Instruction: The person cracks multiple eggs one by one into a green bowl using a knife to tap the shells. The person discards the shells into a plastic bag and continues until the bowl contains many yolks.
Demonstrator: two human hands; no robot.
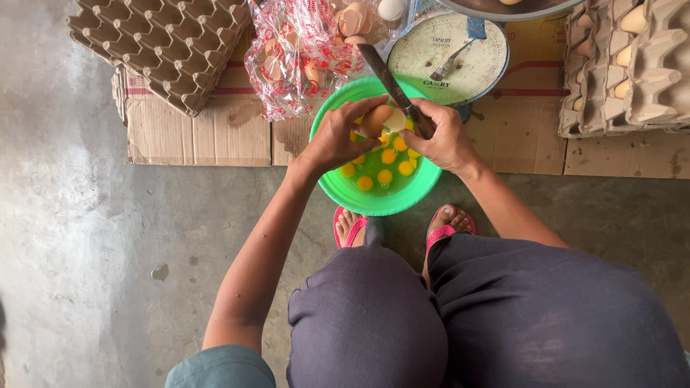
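A green plastic bowl (338, 188) sits on the concrete floor in front of my feet, with several yellow yolks (385, 165) floating in it. Over the bowl my left hand (336, 136) holds a brown egg (376, 119) that is cracked, its contents running down. My right hand (442, 138) grips a knife (388, 79) whose blade points up and away to the left, and its fingers also touch the egg.
Beyond the bowl stand a clear bag of eggshells (302, 54) and a dial weighing scale (449, 61). Empty cardboard egg trays (162, 43) lie at the back left, trays with eggs (625, 65) at the back right, all on flattened cardboard (194, 133).
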